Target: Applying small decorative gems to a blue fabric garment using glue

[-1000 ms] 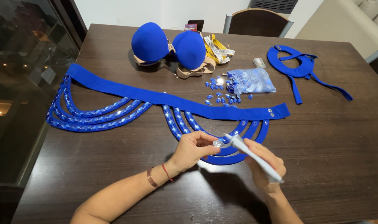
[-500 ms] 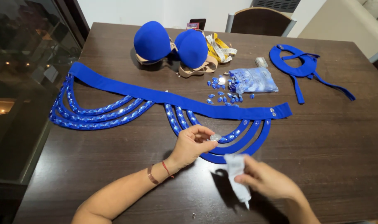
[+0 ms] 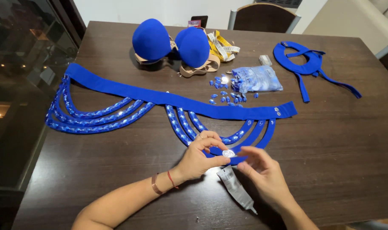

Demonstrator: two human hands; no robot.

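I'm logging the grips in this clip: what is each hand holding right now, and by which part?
The left hand pinches a small clear gem by its edge against the blue strap loop. The right hand holds nothing; the glue tube lies on the table beneath it.

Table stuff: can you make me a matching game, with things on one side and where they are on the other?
Things:
1. glue tube
2. bag of gems
3. blue cups
4. collar

Places:
A. far right of the table
B. far side, next to the tape measure
C. near edge, beside the right hand
D. middle, just past the belt

Pairs: 1-C, 2-D, 3-B, 4-A
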